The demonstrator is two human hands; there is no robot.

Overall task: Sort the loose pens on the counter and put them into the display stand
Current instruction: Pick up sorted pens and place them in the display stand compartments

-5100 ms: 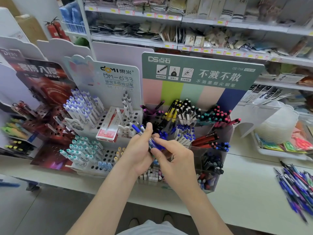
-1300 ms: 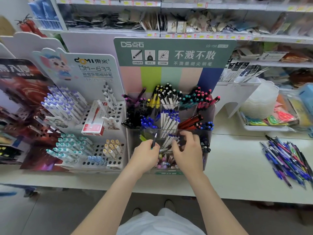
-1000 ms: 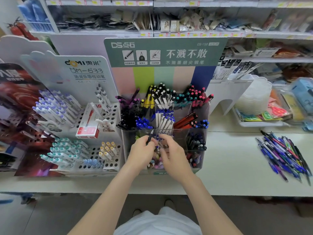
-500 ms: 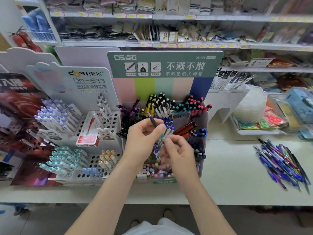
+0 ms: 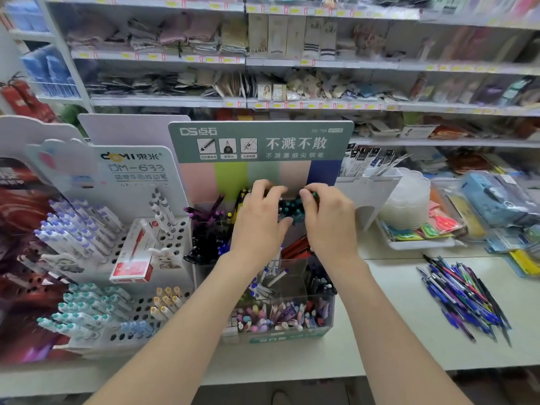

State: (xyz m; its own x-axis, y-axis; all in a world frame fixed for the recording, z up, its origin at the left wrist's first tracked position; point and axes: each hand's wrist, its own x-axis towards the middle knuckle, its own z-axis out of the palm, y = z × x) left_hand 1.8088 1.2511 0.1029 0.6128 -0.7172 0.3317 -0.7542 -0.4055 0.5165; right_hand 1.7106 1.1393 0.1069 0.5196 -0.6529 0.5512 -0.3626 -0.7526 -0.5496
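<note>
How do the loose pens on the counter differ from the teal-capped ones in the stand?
The loose pens lie flat in a jumbled heap on the counter; the teal-capped pens stand in a back compartment of the display stand. The loose pens mix blue, purple and pink; the teal-capped pens match. The left hand and right hand reach the teal-capped pens; the loose pens lie untouched.

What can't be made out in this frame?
Head view:
- Whether left hand or right hand holds a pen: their curled fingers face away, over the teal-capped pens in the display stand.
- Loose pens: overlapping, uncountable.
- Shelf goods: blurred.
- Red display: cut off by the left edge.
</note>
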